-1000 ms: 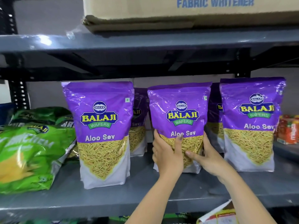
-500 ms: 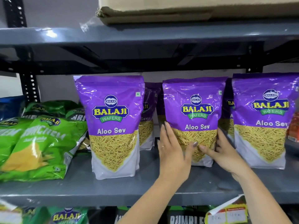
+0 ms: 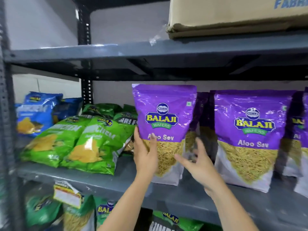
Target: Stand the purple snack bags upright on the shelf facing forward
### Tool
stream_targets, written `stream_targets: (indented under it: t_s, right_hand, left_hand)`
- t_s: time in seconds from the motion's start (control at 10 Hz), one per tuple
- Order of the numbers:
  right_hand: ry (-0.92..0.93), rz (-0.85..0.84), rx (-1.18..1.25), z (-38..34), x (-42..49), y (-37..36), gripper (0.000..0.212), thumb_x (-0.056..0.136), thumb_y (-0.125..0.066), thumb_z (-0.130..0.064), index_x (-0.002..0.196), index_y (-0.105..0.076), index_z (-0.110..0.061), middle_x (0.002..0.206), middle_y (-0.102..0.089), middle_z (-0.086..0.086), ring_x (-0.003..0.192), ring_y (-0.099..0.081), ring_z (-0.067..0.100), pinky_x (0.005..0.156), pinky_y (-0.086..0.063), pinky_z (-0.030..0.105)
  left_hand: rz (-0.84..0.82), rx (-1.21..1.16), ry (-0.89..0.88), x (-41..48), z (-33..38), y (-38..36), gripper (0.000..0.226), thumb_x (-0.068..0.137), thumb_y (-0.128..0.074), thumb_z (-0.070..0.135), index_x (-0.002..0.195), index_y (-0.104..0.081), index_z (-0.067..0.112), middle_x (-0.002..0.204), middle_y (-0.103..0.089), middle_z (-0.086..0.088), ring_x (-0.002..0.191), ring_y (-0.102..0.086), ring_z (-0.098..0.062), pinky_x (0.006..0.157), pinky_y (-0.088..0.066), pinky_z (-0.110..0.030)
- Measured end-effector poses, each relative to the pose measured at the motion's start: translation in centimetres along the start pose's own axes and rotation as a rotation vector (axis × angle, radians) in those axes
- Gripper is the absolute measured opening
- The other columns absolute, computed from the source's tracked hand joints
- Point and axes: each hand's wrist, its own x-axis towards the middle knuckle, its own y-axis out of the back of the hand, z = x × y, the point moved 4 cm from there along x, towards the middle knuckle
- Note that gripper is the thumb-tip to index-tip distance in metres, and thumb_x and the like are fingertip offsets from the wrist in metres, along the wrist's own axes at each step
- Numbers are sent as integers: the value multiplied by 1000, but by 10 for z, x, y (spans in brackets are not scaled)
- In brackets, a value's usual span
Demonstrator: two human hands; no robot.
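Observation:
A purple Balaji Aloo Sev bag [image 3: 165, 114] stands upright and faces forward on the grey shelf [image 3: 126, 180]. My left hand [image 3: 145, 157] grips its lower left edge, thumb across the front. My right hand [image 3: 200, 164] is at its lower right corner with fingers spread and blurred, the thumb at the bag's front. A second purple bag [image 3: 250, 130] stands upright to the right, facing forward. More purple bags stand behind the first two [image 3: 202, 114] and at the right edge [image 3: 298, 130], partly hidden.
Green chip bags [image 3: 83, 140] lie slumped just left of the held bag, with blue bags [image 3: 36, 112] behind them. A cardboard box [image 3: 233, 17] sits on the shelf above. A black upright post [image 3: 85, 47] stands at the back left. More snack bags [image 3: 106, 212] fill the shelf below.
Both hands have left the middle purple bag and moved left to the neighbouring one. My left hand has taken hold of it. The view has swung left.

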Motion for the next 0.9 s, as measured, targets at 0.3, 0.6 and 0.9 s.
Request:
stream_targets:
  t_s: [0.3, 0.6, 0.9]
  right_hand:
    - [32, 7, 46, 19, 9, -7, 65, 80, -74, -29, 137, -43, -33, 129, -62, -9, 119, -57, 11, 100, -45, 33]
    - [39, 19, 115, 32, 13, 11, 57, 87, -66, -14, 138, -43, -25, 127, -63, -7, 112, -55, -2, 74, -43, 0]
    - [-53, 63, 11, 28, 5, 14, 85, 84, -68, -33, 152, -18, -23, 153, -39, 4, 140, -37, 22, 113, -32, 46]
  left_hand:
    - [-52, 67, 61, 0, -14, -26, 67, 90, -40, 62, 149, -19, 41, 140, -47, -6, 130, -44, -24, 109, -36, -47]
    - [-83, 87, 33, -11, -12, -51, 67, 90, -38, 61, 149, -15, 41, 145, -42, -1, 131, -41, -21, 110, -33, -47]
    - [-77, 349, -52, -13, 3, -39, 79, 94, -34, 57, 153, 7, 24, 163, -6, -6, 149, -13, -25, 118, -18, -57]
